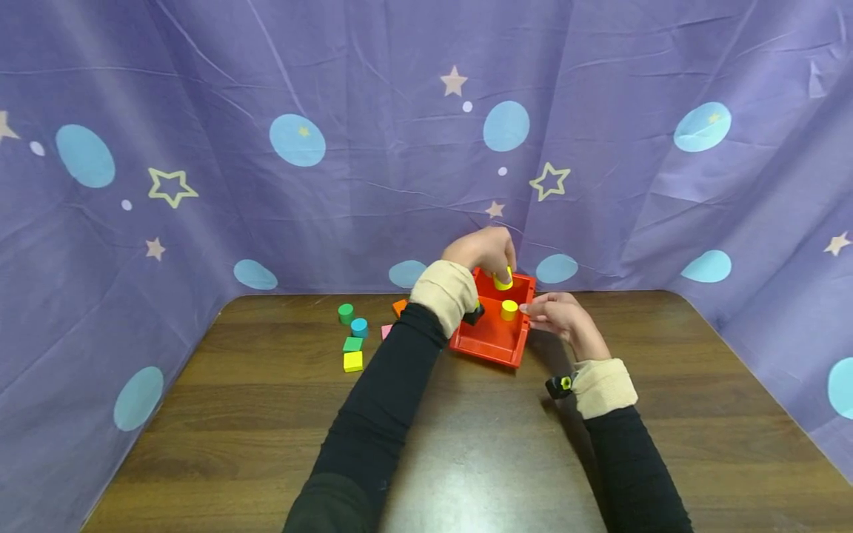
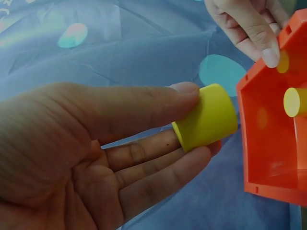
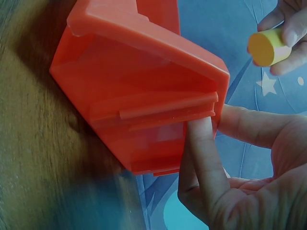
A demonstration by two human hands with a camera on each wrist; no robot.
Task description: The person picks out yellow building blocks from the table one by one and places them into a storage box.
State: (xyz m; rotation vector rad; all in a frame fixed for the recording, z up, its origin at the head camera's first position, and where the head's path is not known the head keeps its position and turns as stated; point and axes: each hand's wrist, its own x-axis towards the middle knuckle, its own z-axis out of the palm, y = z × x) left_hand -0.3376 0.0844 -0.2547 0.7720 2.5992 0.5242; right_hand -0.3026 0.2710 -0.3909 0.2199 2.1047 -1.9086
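Observation:
Between thumb and fingers my left hand (image 1: pixel 485 249) pinches a yellow cylinder block (image 2: pixel 208 117), held above the far part of a red bin (image 1: pixel 489 348). A second yellow cylinder (image 1: pixel 509 310) stands inside the bin, near its right wall. At that right wall, my right hand (image 1: pixel 563 318) grips the rim, its thumb over the edge and its fingers against the outer side, as the right wrist view shows. My left wrist and sleeve cover part of the bin's left side in the head view.
Left of the bin lie a green cylinder (image 1: pixel 346 314), a blue cylinder (image 1: pixel 359 328), a flat green block (image 1: pixel 353 344) and a yellow block (image 1: pixel 353 361). An orange block (image 1: pixel 399 307) and a pink block (image 1: pixel 386 332) show beside my left sleeve. A patterned purple curtain (image 1: pixel 400 185) hangs behind the wooden table (image 1: pixel 233 444).

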